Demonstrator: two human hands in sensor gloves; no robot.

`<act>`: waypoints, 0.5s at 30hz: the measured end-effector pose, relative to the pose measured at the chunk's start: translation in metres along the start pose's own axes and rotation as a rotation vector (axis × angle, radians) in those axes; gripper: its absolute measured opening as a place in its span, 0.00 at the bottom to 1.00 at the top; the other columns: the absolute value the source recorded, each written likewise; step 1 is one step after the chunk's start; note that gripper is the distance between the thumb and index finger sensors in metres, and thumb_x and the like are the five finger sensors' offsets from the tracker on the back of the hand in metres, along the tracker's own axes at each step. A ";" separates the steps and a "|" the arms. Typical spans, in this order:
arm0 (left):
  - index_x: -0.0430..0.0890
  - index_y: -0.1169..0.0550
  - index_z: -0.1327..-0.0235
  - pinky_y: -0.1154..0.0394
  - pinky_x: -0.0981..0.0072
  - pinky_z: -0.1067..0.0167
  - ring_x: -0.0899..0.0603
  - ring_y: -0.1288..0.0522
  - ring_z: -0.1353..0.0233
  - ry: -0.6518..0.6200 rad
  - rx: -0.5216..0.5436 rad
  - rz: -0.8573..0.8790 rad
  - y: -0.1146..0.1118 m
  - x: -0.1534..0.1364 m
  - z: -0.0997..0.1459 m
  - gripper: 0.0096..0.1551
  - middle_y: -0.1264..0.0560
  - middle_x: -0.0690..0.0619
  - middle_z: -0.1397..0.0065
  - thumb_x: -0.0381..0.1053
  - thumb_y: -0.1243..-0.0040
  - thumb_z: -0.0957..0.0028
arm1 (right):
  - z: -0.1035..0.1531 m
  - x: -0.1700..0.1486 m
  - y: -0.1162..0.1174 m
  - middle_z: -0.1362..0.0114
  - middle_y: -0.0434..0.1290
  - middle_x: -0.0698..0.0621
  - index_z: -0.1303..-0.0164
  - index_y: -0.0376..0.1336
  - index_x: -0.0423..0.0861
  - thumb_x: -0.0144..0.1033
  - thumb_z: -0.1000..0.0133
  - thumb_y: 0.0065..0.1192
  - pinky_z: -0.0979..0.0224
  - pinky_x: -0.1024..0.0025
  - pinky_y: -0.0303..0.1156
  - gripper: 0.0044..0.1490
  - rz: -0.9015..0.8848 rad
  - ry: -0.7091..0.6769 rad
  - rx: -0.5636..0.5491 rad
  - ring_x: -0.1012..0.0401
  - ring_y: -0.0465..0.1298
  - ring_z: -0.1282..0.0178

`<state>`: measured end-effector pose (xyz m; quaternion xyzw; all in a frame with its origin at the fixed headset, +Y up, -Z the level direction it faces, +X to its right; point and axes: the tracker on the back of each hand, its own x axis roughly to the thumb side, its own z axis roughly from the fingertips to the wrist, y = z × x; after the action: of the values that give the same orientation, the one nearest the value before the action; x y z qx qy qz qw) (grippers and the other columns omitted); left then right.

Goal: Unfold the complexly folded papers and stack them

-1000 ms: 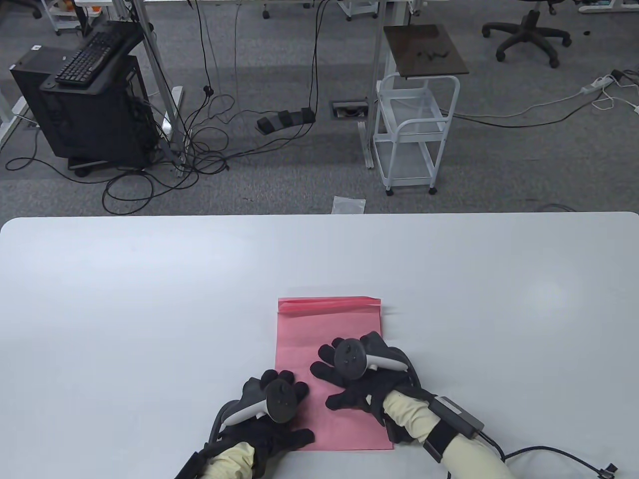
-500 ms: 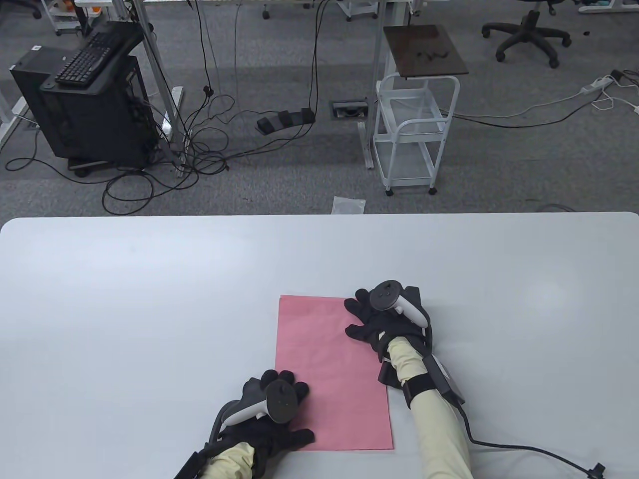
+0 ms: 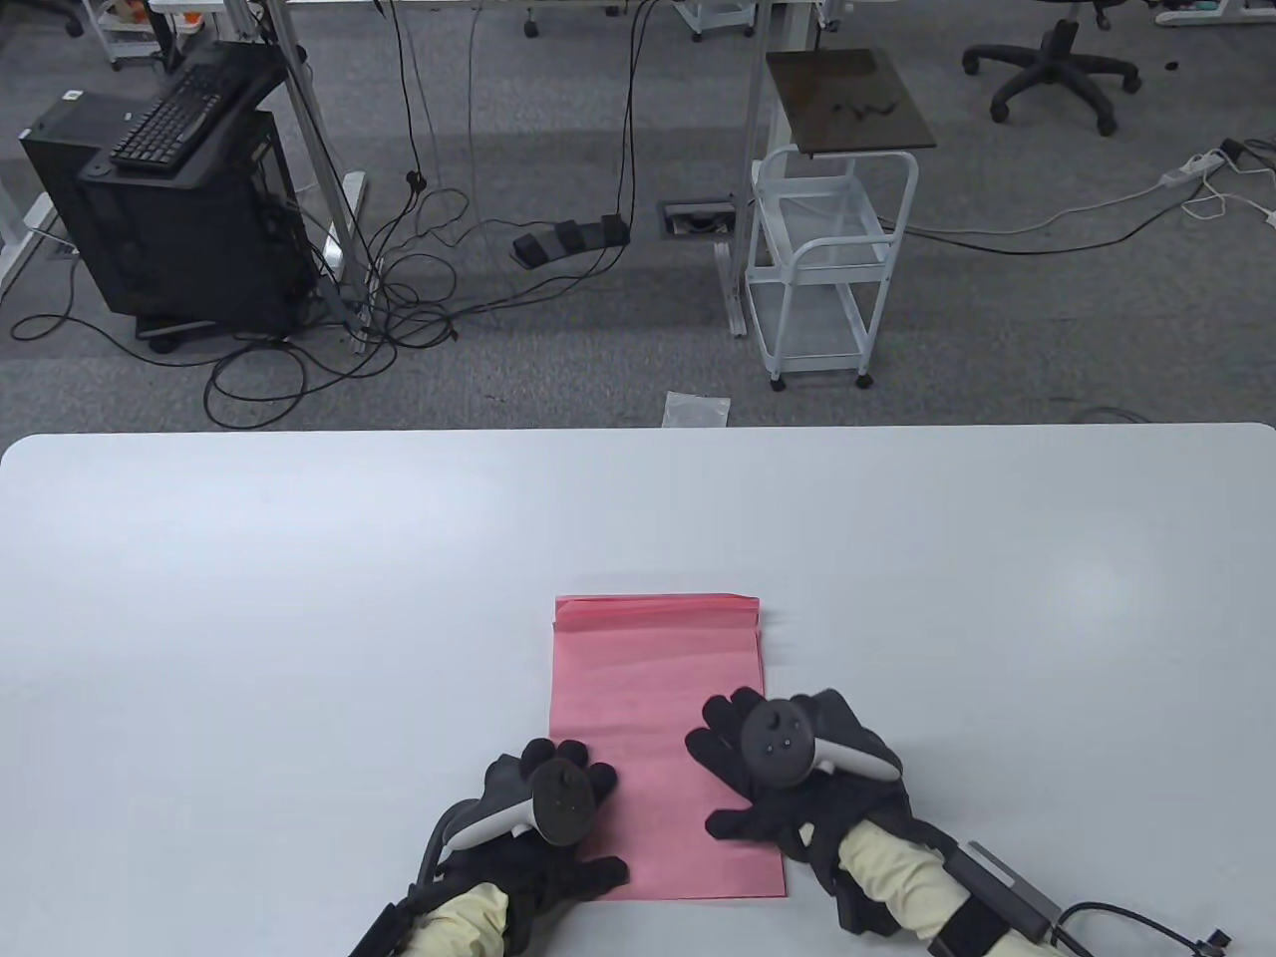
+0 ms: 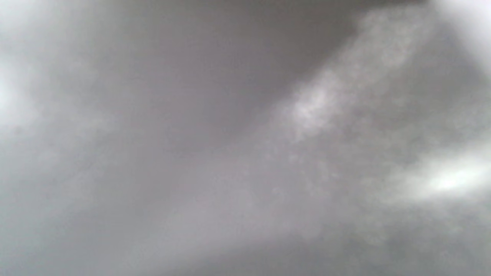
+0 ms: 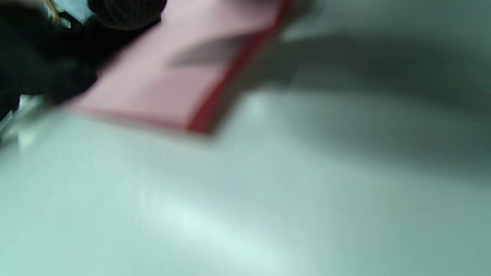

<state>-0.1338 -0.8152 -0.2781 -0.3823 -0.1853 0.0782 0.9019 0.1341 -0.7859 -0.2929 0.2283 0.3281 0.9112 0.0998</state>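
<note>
Table view: pink paper (image 3: 653, 718) lying flat on white worktop (image 3: 299, 598), lower centre of frame, far edge showing narrow folded strip. Left hand (image 3: 543, 812) resting on paper's lower left corner, grip spread, fingers flat. Right hand (image 3: 788, 773) pressing on paper's right edge, lower right of sheet, grip spread.

Left wrist view: showing grey blur only; nothing readable.

Right wrist view: blurred; pink paper (image 5: 172, 80) sitting upper left on worktop (image 5: 268, 191), dark gloved fingers (image 5: 46, 73) lying on it at left.

Grey carpet (image 3: 558, 389), tangled cables (image 3: 399, 289), white cart (image 3: 832, 269), black computer tower (image 3: 189, 229), office chair (image 3: 1052, 60) beyond white table (image 3: 299, 598).
</note>
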 end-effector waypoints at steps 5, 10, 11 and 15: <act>0.62 0.79 0.33 0.87 0.39 0.40 0.42 0.91 0.28 0.005 0.003 0.001 0.000 0.000 0.000 0.55 0.90 0.59 0.29 0.77 0.63 0.48 | -0.002 -0.014 0.016 0.18 0.20 0.70 0.23 0.30 0.69 0.62 0.47 0.52 0.27 0.51 0.11 0.50 -0.083 0.029 0.022 0.66 0.18 0.19; 0.61 0.75 0.30 0.84 0.37 0.37 0.40 0.88 0.26 0.019 0.038 0.033 0.005 0.006 0.003 0.54 0.86 0.58 0.26 0.74 0.58 0.46 | -0.003 -0.014 0.015 0.18 0.21 0.69 0.24 0.30 0.70 0.61 0.47 0.52 0.27 0.51 0.11 0.50 -0.080 0.029 0.046 0.67 0.17 0.20; 0.59 0.73 0.28 0.82 0.36 0.36 0.38 0.86 0.25 0.028 0.028 0.028 0.009 0.009 0.004 0.52 0.85 0.55 0.25 0.72 0.58 0.43 | -0.003 -0.014 0.015 0.18 0.21 0.68 0.24 0.29 0.70 0.61 0.47 0.52 0.27 0.51 0.11 0.50 -0.079 0.028 0.045 0.66 0.17 0.20; 0.59 0.69 0.24 0.81 0.36 0.35 0.38 0.84 0.23 -0.027 0.074 -0.054 0.021 0.041 0.004 0.47 0.83 0.55 0.23 0.69 0.60 0.39 | -0.003 -0.016 0.017 0.18 0.20 0.70 0.24 0.29 0.70 0.61 0.46 0.52 0.27 0.52 0.10 0.50 -0.111 0.022 0.047 0.68 0.16 0.21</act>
<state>-0.0974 -0.7863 -0.2787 -0.3425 -0.2049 0.0658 0.9145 0.1462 -0.8063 -0.2900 0.2019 0.3628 0.8987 0.1412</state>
